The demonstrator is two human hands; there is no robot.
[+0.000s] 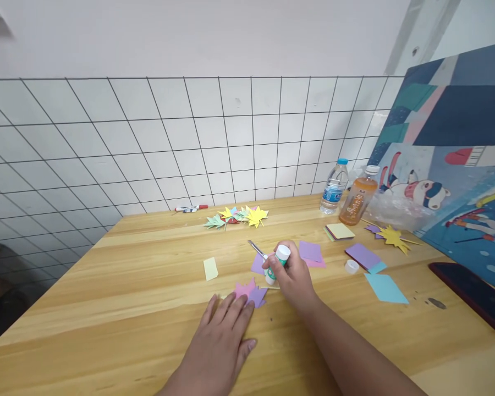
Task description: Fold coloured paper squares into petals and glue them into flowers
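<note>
My right hand is wrapped round a glue stick with a white end up and a green label, held tilted over the table. A craft knife lies just beyond it, partly hidden by my fingers and the glue stick. Flat on the wood, my left hand has its fingers spread, the tips touching cut paper. That paper includes a pink piece with pointed edges and a purple piece. Purple paper lies under the knife. A white cap rests to the right.
Paper leaves and red-capped markers lie at the back. A water bottle and an orange drink bottle stand back right, near a yellow leaf. Blue paper and a dark phone-like object lie right.
</note>
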